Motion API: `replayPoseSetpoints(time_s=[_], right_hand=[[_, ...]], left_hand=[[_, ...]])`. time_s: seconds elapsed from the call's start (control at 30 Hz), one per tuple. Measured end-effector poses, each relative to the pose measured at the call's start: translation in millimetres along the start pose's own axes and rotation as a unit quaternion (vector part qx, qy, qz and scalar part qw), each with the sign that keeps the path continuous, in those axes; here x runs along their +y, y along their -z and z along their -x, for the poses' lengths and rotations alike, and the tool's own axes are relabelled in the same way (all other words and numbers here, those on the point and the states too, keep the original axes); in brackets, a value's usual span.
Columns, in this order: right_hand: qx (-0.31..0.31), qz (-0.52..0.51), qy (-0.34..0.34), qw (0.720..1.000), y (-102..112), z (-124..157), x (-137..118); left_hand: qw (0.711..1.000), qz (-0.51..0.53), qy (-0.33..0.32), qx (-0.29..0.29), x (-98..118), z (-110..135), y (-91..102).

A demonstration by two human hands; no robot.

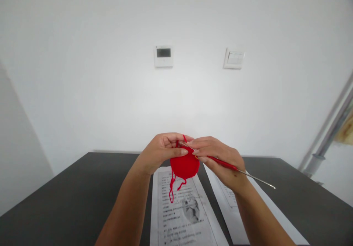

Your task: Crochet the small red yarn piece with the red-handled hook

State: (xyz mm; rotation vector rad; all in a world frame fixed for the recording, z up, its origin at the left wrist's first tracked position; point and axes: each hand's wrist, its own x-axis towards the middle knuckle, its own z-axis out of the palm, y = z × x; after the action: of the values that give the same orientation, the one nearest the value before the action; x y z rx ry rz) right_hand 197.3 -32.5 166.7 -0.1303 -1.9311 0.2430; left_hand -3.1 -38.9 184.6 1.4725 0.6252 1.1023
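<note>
Head view: dark table (68, 191), printed sheet (171, 220) lying on it, and above that the right hand (222, 157) gripping, the left hand (160, 150) pinching! In the left, the red crochet piece (185, 167), a rounded patch already worked; in the right, a red-handled hook (224, 164) at its top edge, so seemingly unfinished. Loose yarn (172, 182) dangles below. No container shows.
</note>
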Motion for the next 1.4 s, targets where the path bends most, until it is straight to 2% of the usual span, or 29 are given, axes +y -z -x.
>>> replayPoseSetpoints(time_s=[0.13,0.23,0.33,0.63,0.8,0.97,1.1,1.27,1.4], right_hand=[[0.03,-0.027,-0.054,0.998,1.6,1.5,-1.6],[0.063,-0.059,-0.083,0.993,2.1,3.7,-1.4],[0.077,-0.065,-0.096,0.99,1.6,4.3,-1.0],[0.11,0.025,-0.074,0.991,-0.2,3.8,-2.1],[0.135,0.11,0.007,0.985,-7.4,2.7,-1.9],[0.133,0.179,0.093,0.97,-14.9,5.8,0.5],[0.117,0.13,0.079,0.981,-14.5,6.7,0.2],[0.077,0.015,0.025,0.997,-8.5,4.7,0.0],[0.058,0.003,0.004,0.998,-5.1,1.0,0.6]], left_hand=[[0.992,-0.102,-0.033,0.06,1.5,-1.3,-2.5],[0.975,-0.192,-0.074,0.089,1.9,-1.5,-5.1],[0.958,-0.226,-0.119,0.133,1.0,-0.6,-10.3],[0.92,-0.238,-0.203,0.235,-8.2,0.2,-33.8],[0.937,-0.128,-0.179,0.27,-13.8,-4.0,-41.7],[0.96,0.039,-0.127,0.246,-11.2,-7.0,-42.1],[0.97,0.118,-0.069,0.202,-4.7,-8.2,-34.4],[0.984,0.109,-0.044,0.136,0.9,-5.1,-22.3],[0.993,0.061,-0.054,0.084,2.9,-0.1,-14.7]])
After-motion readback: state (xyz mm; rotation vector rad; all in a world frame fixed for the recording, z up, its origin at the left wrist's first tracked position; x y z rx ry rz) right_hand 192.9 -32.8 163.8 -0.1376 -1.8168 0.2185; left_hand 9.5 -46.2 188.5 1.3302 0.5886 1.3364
